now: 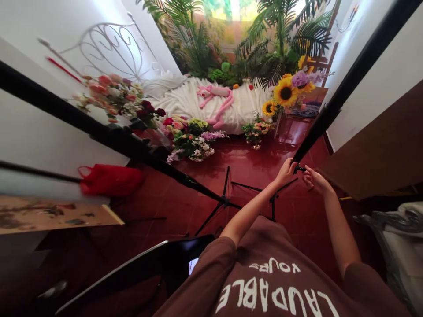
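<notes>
A black light stand (333, 100) slants down from the upper right, its legs spread on the floor. My left hand (284, 173) is closed round its pole low down. Just to the right, my right hand (316, 181) has its fingertips on a small black knob (300, 169) that sticks out from the pole. My fingers partly hide the knob. Another black stand (172, 169) crosses from the upper left, its tripod legs close to those of the first.
White cloth (178, 103) with a pink plush toy (220, 93) lies ahead. Around it are mixed flowers (191, 138), sunflowers (284, 91) and palm leaves (277, 31). A red bag (110, 179) hangs at left; a carved chair (408, 242) stands at right. A dark table (178, 251) is below left.
</notes>
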Demonstrator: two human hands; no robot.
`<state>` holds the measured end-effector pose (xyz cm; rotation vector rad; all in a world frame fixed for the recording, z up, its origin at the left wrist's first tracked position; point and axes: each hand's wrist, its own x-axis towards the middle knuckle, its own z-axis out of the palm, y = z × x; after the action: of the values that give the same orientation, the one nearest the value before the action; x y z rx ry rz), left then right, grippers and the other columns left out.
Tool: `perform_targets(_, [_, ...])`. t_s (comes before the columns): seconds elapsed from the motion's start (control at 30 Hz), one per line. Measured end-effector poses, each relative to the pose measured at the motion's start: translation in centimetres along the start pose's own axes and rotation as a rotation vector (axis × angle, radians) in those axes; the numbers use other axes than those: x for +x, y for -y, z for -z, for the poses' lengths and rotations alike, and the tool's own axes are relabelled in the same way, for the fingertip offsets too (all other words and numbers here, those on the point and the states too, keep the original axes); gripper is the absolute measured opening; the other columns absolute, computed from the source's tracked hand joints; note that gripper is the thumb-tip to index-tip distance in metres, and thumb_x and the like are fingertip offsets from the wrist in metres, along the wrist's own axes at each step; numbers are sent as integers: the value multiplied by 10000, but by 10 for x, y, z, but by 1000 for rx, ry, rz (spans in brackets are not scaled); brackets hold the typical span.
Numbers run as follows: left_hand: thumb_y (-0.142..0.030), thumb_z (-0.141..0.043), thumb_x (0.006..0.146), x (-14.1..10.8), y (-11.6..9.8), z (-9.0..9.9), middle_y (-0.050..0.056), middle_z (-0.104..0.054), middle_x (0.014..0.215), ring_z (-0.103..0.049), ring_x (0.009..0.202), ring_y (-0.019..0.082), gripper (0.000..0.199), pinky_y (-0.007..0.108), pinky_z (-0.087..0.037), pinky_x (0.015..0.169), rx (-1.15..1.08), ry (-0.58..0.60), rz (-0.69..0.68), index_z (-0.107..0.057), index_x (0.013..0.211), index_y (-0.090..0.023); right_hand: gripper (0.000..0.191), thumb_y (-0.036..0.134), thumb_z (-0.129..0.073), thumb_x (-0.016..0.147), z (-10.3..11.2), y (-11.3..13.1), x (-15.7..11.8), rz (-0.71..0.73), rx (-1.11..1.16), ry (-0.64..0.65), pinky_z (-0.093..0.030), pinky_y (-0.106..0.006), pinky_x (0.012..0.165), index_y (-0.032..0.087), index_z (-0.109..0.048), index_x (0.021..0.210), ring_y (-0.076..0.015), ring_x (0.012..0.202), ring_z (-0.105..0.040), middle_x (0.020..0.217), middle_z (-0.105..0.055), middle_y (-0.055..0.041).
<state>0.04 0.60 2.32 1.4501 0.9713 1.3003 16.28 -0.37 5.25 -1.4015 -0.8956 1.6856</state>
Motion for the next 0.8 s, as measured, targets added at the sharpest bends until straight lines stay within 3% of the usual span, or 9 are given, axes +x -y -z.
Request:
perform_targets(0.1, [-547, -343, 939, -1, 3, -2, 35, -598, 826, -545, 677, 117, 434, 258, -449, 676, 57, -34, 0, -530, 1040, -168, 259, 398, -610, 825, 4, 11, 4, -213, 6, 131, -242, -147, 309, 143, -642, 789, -52, 374, -403, 550, -584, -7])
perform_targets(0.17, [-558, -338, 936, -2, 4, -4, 35, -607, 823, -556, 699, 127, 444, 261, -444, 692, 105, -74, 1, -537, 1040, -175, 209, 332, -590, 834, 6, 15, 8, -239, 30, 127, -267, -139, 321, 136, -655, 800, -50, 398, -422, 578, -599, -17])
perform_targets(0.27, [-576, -322, 933, -3, 4, -7, 32, -609, 803, -551, 678, 126, 468, 254, -433, 670, 118, -107, 3, -545, 1035, -177, 139, 276, -641, 785, 9, 14, 11, -165, -10, 84, -347, -139, 379, 140, -663, 797, -65, 474, -496, 626, -620, -28])
perform_targets(0.47, [-644, -308, 903, -3, 7, -15, 36, -600, 796, -547, 692, 131, 538, 252, -426, 670, 109, -186, -39, -544, 1002, -172, 295, 370, -767, 683, 18, 3, 11, 293, -303, 192, -495, -232, 620, 184, -617, 856, -107, 654, -577, 764, -640, 1])
perform_targets(0.53, [-646, -303, 903, -3, 8, -17, 36, -605, 800, -551, 694, 128, 540, 248, -432, 673, 106, -206, -34, -542, 1004, -172, 302, 387, -764, 690, 18, 0, 12, 467, -432, 160, -510, -276, 666, 198, -596, 854, -140, 721, -599, 809, -644, -8])
perform_targets(0.7, [-618, -302, 916, -3, 10, -21, 39, -614, 815, -542, 685, 120, 507, 246, -439, 676, 106, -228, -52, -542, 988, -178, 89, 260, -558, 843, 6, -11, 11, 944, -780, -177, -523, -362, 751, 207, -598, 784, -200, 914, -600, 1075, -607, -89])
perform_targets(0.8, [-616, -306, 917, -4, 11, -20, 45, -612, 825, -541, 684, 121, 501, 249, -434, 668, 91, -217, -56, -535, 996, -178, 178, 148, -457, 844, -2, -4, 2, 1073, -878, -335, -502, -427, 877, 220, -618, 822, -224, 1056, -562, 1114, -582, -87])
